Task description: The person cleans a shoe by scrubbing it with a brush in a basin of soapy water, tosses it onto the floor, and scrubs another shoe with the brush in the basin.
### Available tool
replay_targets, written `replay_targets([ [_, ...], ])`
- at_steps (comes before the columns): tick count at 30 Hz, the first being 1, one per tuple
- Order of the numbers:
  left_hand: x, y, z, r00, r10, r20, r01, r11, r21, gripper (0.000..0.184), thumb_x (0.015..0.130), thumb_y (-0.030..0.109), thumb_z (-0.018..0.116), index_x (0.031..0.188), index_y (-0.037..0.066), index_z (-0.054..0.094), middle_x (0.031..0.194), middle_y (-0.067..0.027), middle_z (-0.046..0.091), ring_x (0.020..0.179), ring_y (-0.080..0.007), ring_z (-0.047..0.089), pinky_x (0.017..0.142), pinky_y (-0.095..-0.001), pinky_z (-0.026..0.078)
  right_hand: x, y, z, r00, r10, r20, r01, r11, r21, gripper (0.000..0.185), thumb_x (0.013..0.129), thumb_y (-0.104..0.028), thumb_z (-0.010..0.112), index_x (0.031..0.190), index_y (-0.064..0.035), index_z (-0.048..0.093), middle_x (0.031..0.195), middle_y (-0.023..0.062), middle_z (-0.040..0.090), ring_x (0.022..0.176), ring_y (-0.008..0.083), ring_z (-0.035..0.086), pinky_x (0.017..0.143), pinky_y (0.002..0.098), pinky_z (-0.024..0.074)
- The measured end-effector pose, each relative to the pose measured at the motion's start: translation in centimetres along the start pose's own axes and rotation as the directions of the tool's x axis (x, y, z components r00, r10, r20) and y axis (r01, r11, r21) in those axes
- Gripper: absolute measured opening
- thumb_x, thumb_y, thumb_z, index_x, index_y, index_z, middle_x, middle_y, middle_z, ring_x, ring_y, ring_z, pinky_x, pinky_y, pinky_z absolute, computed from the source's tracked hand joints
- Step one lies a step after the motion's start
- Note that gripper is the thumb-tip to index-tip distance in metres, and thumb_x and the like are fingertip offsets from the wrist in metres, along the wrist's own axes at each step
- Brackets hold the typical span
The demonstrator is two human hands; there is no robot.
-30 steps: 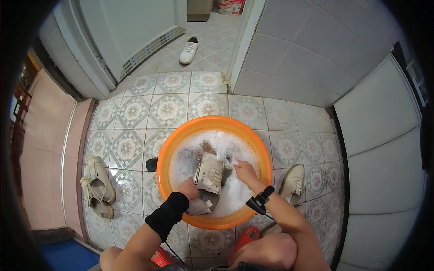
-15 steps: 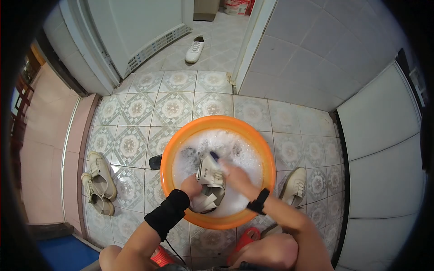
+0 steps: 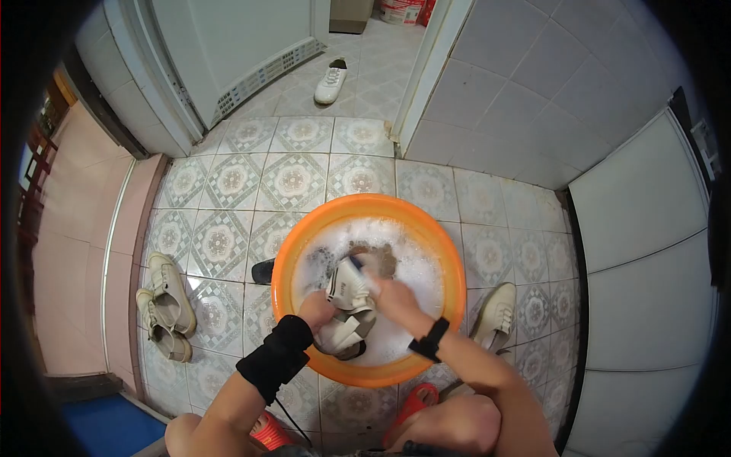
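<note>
Holding a white shoe bearing blurred lettering.

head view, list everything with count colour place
basin: 1, orange, centre
suds: one layer, white, basin
held shoe: 1, white, basin
brush: 1, blue, basin, blurred
left shoes: 2, cream, left
right shoe: at least 1, cream, right
far shoe: 1, white, top
dark item: 1, black, left of basin
door: 1, white, top left
bucket: 1, white-red, top
floor: 1, grey, around basin
sandals: 2, red, bottom
wristbands: 2, black, lower centre
hands: 2, bare, over basin
</note>
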State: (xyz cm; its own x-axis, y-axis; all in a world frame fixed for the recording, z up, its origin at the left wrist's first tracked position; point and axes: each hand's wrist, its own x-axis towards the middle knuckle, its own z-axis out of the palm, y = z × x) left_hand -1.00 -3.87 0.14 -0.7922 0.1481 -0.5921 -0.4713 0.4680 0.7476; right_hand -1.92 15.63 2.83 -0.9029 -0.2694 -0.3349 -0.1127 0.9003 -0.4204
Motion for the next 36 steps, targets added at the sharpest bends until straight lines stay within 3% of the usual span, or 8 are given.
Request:
replay_targets([
  [3,2.8,-4.5,1.4,0.994,0.076,0.072,-0.072,0.996,-0.057,0.033,0.068,0.009,0.067,0.099,0.000,0.060,0.090,-0.0121,0.063,0.078,-0.0209,0.061,0.069,-0.0340,0.048,2.4,3.4,-0.2,0.984,0.174,0.037,-0.177,0.981,0.074,0.045,0.086,-0.021,0.043,0.131,-0.0228,0.036,0.081,0.0203,0.061,0.074,0.0375,0.059,0.066,0.0467,0.0452],
  [9,0.1,-0.4,-0.7,1.000,0.002,-0.023,0.000,0.995,0.098,0.031,0.066,0.011,0.063,0.095,0.001,0.061,0.087,-0.0188,0.063,0.081,-0.0315,0.061,0.072,-0.0373,0.047,-2.0,-3.0,0.6,0.982,-0.152,-0.116,0.163,0.982,0.094,0.039,0.092,-0.040,0.028,0.113,-0.0176,0.052,0.073,0.0205,0.060,0.068,0.0386,0.058,0.060,0.0454,0.0450],
  [13,-0.3,-0.7,0.4,0.988,0.148,-0.037,-0.136,0.965,0.223,0.029,0.069,0.013,0.058,0.094,0.000,0.060,0.086,-0.0220,0.062,0.081,-0.0351,0.060,0.074,-0.0392,0.046,2.2,2.1,0.5,0.990,0.137,-0.022,-0.136,0.989,0.064,0.044,0.091,-0.046,0.025,0.109,-0.0180,0.054,0.073,0.0188,0.061,0.070,0.0374,0.058,0.064,0.0452,0.0450],
  [19,-1.6,1.3,-0.6,0.956,0.242,-0.163,-0.101,0.797,0.595,0.025,0.071,0.009,0.053,0.095,-0.001,0.053,0.075,-0.0212,0.061,0.077,-0.0364,0.060,0.068,-0.0435,0.046,-1.8,-3.5,0.5,0.994,-0.082,-0.071,0.087,0.993,0.079,0.059,0.080,-0.011,0.044,0.133,-0.0322,0.031,0.087,0.0186,0.060,0.074,0.0368,0.059,0.066,0.0455,0.0453],
  [23,-3.2,3.3,0.4,0.955,0.281,-0.098,-0.106,0.627,0.772,0.018,0.075,0.006,0.048,0.092,0.000,0.051,0.069,-0.0188,0.060,0.070,-0.0343,0.060,0.062,-0.0440,0.046,1.9,1.1,-1.6,0.983,0.185,-0.017,-0.182,0.975,0.131,0.057,0.081,-0.015,0.049,0.132,-0.0318,0.032,0.078,0.0195,0.061,0.073,0.0366,0.059,0.065,0.0457,0.0457],
  [26,-2.5,1.5,0.0,0.913,0.373,-0.162,-0.127,0.640,0.757,0.020,0.077,0.008,0.047,0.096,0.001,0.050,0.067,-0.0167,0.060,0.065,-0.0326,0.060,0.058,-0.0433,0.046,-1.8,-3.7,-0.3,0.994,-0.085,-0.069,0.090,0.994,0.069,0.056,0.081,-0.018,0.051,0.132,-0.0316,0.033,0.079,0.0200,0.061,0.073,0.0363,0.060,0.063,0.0447,0.0463],
  [33,-2.8,2.6,0.3,0.925,0.370,-0.081,-0.147,0.548,0.823,0.022,0.077,0.010,0.049,0.096,-0.001,0.049,0.065,-0.0132,0.060,0.059,-0.0304,0.060,0.054,-0.0402,0.046,2.0,1.2,-0.8,0.984,0.119,-0.135,-0.110,0.991,0.076,0.060,0.080,-0.015,0.051,0.134,-0.0322,0.030,0.068,0.0202,0.059,0.064,0.0377,0.059,0.061,0.0444,0.0465],
  [36,-2.7,2.1,0.6,0.896,0.414,-0.162,-0.117,0.571,0.813,0.020,0.077,0.012,0.051,0.094,0.001,0.050,0.064,-0.0120,0.060,0.059,-0.0290,0.060,0.053,-0.0393,0.045,-2.3,-4.1,-1.5,0.997,-0.013,-0.072,0.018,0.997,0.074,0.055,0.082,-0.017,0.048,0.133,-0.0277,0.032,0.068,0.0207,0.059,0.064,0.0378,0.058,0.061,0.0455,0.0459],
])
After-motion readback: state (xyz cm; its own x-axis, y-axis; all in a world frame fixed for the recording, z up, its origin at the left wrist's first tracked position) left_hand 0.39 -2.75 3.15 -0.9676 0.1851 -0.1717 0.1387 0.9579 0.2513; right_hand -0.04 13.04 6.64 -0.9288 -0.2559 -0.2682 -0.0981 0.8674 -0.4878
